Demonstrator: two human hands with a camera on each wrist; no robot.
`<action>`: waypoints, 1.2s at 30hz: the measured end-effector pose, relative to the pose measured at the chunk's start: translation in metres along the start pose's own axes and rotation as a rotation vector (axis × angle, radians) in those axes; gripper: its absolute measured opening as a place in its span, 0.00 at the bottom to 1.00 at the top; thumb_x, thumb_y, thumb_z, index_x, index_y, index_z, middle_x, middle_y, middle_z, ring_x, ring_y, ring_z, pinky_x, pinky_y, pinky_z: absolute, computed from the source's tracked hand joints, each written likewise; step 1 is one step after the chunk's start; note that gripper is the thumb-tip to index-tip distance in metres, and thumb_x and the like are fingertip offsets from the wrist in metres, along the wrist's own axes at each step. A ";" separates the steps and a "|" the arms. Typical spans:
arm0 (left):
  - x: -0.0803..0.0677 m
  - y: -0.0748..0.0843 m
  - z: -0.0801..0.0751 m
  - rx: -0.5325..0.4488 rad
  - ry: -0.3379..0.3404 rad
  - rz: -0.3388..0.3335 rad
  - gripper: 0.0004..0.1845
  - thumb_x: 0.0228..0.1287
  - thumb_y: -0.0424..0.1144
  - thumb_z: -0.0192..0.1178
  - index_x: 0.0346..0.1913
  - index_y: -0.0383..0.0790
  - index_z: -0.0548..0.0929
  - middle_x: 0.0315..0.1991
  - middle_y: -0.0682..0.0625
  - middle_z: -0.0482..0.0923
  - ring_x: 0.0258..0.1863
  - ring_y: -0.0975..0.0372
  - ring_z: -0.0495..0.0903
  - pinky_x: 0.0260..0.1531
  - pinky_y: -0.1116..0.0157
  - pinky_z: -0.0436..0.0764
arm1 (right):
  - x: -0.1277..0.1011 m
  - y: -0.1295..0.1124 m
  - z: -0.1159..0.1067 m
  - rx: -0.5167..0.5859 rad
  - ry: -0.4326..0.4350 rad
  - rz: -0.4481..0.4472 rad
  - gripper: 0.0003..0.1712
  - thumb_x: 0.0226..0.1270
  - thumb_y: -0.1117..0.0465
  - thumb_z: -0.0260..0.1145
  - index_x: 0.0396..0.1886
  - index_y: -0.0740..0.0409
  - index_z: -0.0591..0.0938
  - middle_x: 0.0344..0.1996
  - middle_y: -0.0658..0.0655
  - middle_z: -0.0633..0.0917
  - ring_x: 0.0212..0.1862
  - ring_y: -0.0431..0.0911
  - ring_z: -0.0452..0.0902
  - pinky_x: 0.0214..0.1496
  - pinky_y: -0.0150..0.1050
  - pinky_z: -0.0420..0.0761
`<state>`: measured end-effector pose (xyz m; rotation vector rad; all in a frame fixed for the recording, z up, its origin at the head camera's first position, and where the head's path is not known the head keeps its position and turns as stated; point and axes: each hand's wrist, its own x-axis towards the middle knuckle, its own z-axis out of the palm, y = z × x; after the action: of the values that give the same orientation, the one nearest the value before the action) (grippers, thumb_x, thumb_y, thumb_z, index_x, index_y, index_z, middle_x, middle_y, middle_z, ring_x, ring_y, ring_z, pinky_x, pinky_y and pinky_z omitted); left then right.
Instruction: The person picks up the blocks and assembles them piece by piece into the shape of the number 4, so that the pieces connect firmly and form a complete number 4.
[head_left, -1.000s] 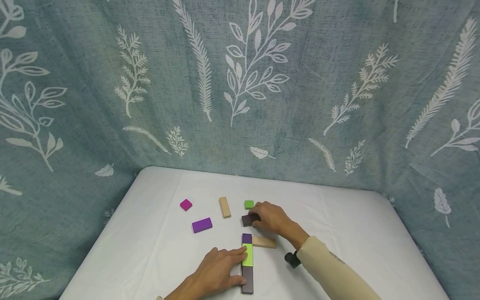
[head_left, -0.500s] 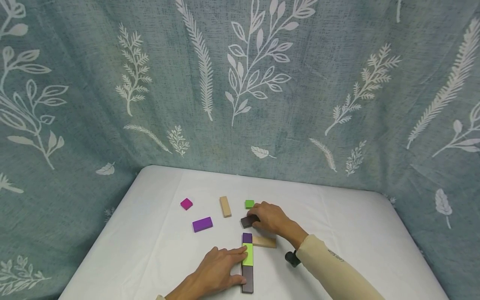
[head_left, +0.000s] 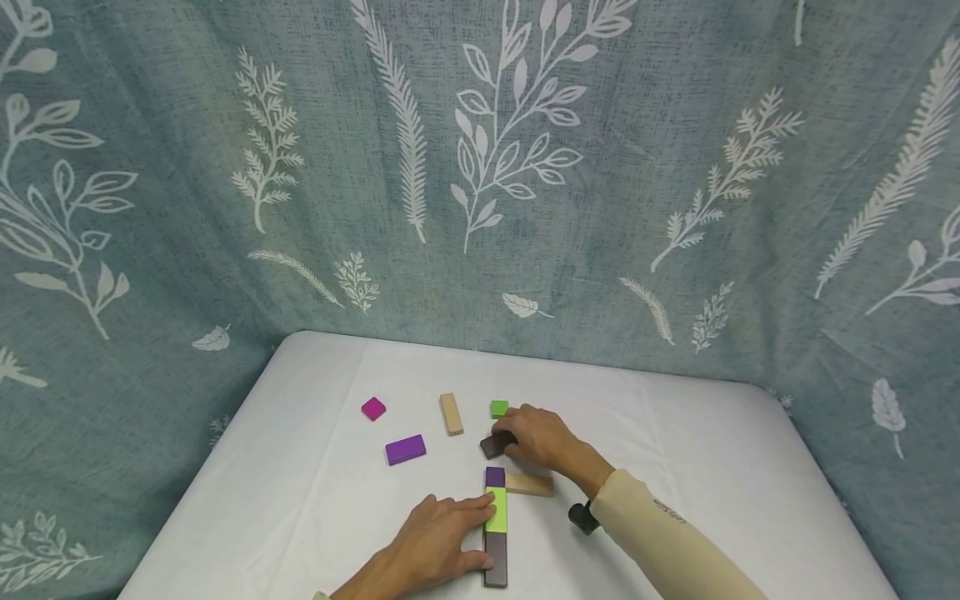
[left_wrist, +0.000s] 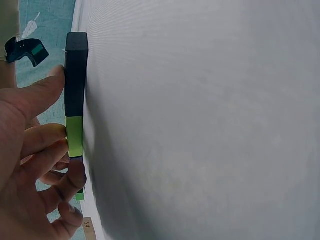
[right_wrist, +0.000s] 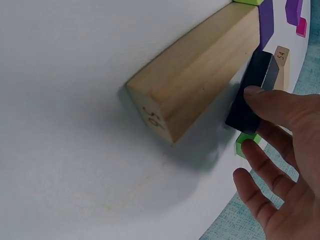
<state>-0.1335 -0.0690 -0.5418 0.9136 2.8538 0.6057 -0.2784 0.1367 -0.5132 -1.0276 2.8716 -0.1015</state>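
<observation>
A row of three flat blocks lies near the table's front: purple [head_left: 494, 477], lime green [head_left: 496, 510], dark brown [head_left: 495, 560]. My left hand [head_left: 438, 542] lies flat beside the row. Its straight fingers touch the green block [left_wrist: 75, 136] and its thumb touches the dark one [left_wrist: 76, 70]. My right hand [head_left: 540, 435] is further back and pinches a small dark brown block [head_left: 495, 443], thumb on its side [right_wrist: 252, 85]. A plain wooden block [head_left: 528, 484] lies to the right of the row's purple end, large in the right wrist view [right_wrist: 200, 85].
Loose blocks lie further back on the white table [head_left: 675, 467]: a small green one [head_left: 498, 408], a wooden one [head_left: 451, 413], a purple one [head_left: 405, 449] and a magenta one [head_left: 372, 408]. A leaf-patterned curtain hangs round the table.
My right hand has shifted the small dark brown block slightly left and nearer the row. The left hand and the row have not moved.
</observation>
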 end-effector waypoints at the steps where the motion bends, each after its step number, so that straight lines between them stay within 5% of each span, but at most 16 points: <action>1: 0.000 0.000 0.000 0.002 0.001 0.001 0.34 0.59 0.61 0.70 0.66 0.50 0.81 0.70 0.61 0.71 0.53 0.60 0.82 0.41 0.59 0.74 | 0.000 0.000 0.000 -0.002 0.000 -0.004 0.19 0.63 0.57 0.76 0.54 0.47 0.87 0.49 0.47 0.86 0.47 0.43 0.78 0.48 0.43 0.80; 11: 0.000 0.000 0.001 0.021 0.017 0.004 0.35 0.58 0.63 0.69 0.66 0.50 0.81 0.70 0.60 0.72 0.53 0.59 0.82 0.45 0.53 0.77 | 0.001 0.001 0.000 -0.028 0.021 -0.062 0.19 0.62 0.65 0.75 0.51 0.44 0.89 0.50 0.47 0.86 0.48 0.45 0.79 0.49 0.44 0.81; 30: 0.001 -0.002 0.002 0.009 0.018 0.006 0.34 0.58 0.62 0.69 0.66 0.50 0.81 0.70 0.61 0.71 0.51 0.61 0.82 0.38 0.63 0.72 | 0.002 -0.005 -0.003 -0.027 -0.023 -0.074 0.20 0.66 0.68 0.68 0.50 0.40 0.90 0.53 0.48 0.86 0.53 0.47 0.80 0.54 0.47 0.80; 36: 0.001 -0.002 0.003 0.002 0.013 0.002 0.34 0.59 0.61 0.69 0.66 0.50 0.81 0.70 0.61 0.71 0.53 0.60 0.82 0.45 0.55 0.77 | 0.003 -0.006 -0.001 0.000 -0.035 -0.093 0.20 0.66 0.69 0.69 0.50 0.41 0.89 0.55 0.47 0.85 0.57 0.47 0.80 0.57 0.48 0.79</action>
<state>-0.1349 -0.0686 -0.5448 0.9159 2.8661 0.6118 -0.2769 0.1305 -0.5122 -1.1506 2.7933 -0.0885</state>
